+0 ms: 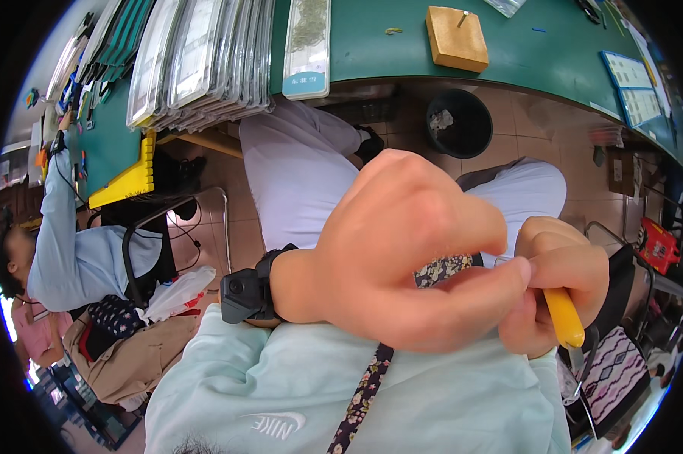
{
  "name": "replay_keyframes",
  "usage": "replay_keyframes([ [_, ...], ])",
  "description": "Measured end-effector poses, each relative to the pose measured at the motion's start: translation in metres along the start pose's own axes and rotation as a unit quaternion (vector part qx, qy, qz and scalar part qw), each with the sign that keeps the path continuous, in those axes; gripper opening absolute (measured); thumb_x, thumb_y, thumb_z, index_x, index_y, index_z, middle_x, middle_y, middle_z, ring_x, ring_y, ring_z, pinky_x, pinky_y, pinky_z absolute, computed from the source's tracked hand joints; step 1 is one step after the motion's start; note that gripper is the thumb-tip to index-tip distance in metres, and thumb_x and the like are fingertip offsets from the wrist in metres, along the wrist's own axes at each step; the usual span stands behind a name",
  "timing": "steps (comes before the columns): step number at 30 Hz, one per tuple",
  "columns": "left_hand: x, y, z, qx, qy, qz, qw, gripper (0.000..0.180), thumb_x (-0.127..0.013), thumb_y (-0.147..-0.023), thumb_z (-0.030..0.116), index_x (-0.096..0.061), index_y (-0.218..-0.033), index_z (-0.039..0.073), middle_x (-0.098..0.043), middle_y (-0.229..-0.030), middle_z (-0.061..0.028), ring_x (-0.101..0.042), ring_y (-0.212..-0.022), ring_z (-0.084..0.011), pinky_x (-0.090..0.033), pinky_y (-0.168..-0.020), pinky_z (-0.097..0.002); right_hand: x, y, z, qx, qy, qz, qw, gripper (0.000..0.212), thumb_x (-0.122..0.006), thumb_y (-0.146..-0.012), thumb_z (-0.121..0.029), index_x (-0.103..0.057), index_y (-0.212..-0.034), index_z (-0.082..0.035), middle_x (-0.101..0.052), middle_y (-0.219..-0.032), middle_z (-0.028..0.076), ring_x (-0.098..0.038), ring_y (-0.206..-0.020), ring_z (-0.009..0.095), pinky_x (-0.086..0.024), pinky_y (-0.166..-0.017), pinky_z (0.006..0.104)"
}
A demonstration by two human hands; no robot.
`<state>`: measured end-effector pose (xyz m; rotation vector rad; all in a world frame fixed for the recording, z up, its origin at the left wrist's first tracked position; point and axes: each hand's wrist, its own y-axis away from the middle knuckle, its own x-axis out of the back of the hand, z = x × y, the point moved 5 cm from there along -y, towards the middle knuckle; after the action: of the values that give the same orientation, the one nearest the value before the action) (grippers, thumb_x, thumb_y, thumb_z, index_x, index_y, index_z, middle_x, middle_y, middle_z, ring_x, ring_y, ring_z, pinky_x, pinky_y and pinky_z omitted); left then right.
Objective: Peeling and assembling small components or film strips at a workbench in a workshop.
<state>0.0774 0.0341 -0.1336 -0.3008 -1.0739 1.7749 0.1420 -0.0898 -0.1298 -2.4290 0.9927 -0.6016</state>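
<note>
Over lap (292, 185); left hand (409, 250), right hand (572, 261): two; yellow handle (563, 318): one

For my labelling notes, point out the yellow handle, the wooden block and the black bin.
Yellow handle (564, 318): head view, middle of its exposed length.
Wooden block (453, 42): head view, its top face.
Black bin (474, 113): head view, its inner wall.
</note>
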Motion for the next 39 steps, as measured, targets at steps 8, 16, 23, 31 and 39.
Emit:
replay_keyframes([
  [8,-0.004,0.003,0.004,-0.148,-0.104,-0.044,0.983,0.025,-0.068,-0.059,0.008,-0.061,-0.082,0.01,-0.054,-0.081,-0.0029,-0.054,-0.066,-0.0173,-0.044,-0.066,-0.0358,-0.003,0.012,0.005,-0.122,0.001,0.126,0.985,0.019,-0.055,-0.056,0.006,-0.052,-0.072,-0.004,-0.047,-0.054,0.004,-0.04,-0.042,0.012,-0.028,-0.04,0.0229],
  [16,-0.002,-0.001,0.0,-0.081,-0.042,-0.08,0.993,0.018,-0.066,-0.063,0.005,-0.059,-0.078,0.011,-0.055,-0.074,-0.0006,-0.058,-0.071,-0.017,-0.042,-0.072,-0.0357,-0.002,0.017,0.017,-0.342,-0.197,0.032,0.918,0.013,-0.051,-0.059,0.005,-0.047,-0.067,-0.004,-0.043,-0.059,-0.002,-0.032,-0.05,0.001,-0.022,-0.045,0.0165],
  [23,0.0,-0.008,-0.006,0.046,0.121,-0.112,0.985,0.015,-0.059,-0.071,0.002,-0.053,-0.078,0.014,-0.053,-0.072,-0.0001,-0.058,-0.069,-0.017,-0.04,-0.067,-0.0318,0.002,0.017,0.014,-0.227,-0.292,0.036,0.928,0.018,-0.059,-0.062,-0.001,-0.047,-0.076,-0.002,-0.045,-0.057,0.001,-0.033,-0.041,0.005,-0.021,-0.039,0.021],
  [31,-0.013,-0.004,-0.009,0.085,0.385,-0.128,0.91,0.005,-0.052,-0.084,0.011,-0.054,-0.08,0.012,-0.054,-0.078,-0.0016,-0.053,-0.069,-0.0167,-0.037,-0.061,-0.0291,0.0,0.018,0.016,-0.043,-0.184,-0.233,0.954,0.051,-0.077,-0.058,-0.047,-0.052,-0.075,-0.005,-0.048,-0.055,0.001,-0.046,-0.041,0.018,-0.031,-0.037,0.0265],
  [39,-0.016,-0.002,-0.007,0.077,0.402,-0.182,0.894,0.007,-0.052,-0.086,0.016,-0.055,-0.081,0.013,-0.053,-0.079,0.0,-0.049,-0.069,-0.0162,-0.033,-0.062,-0.0279,-0.005,0.014,0.009,-0.073,-0.1,-0.233,0.964,0.041,-0.064,-0.072,-0.047,-0.054,-0.071,-0.007,-0.047,-0.051,0.001,-0.048,-0.041,0.021,-0.034,-0.036,0.0291],
])
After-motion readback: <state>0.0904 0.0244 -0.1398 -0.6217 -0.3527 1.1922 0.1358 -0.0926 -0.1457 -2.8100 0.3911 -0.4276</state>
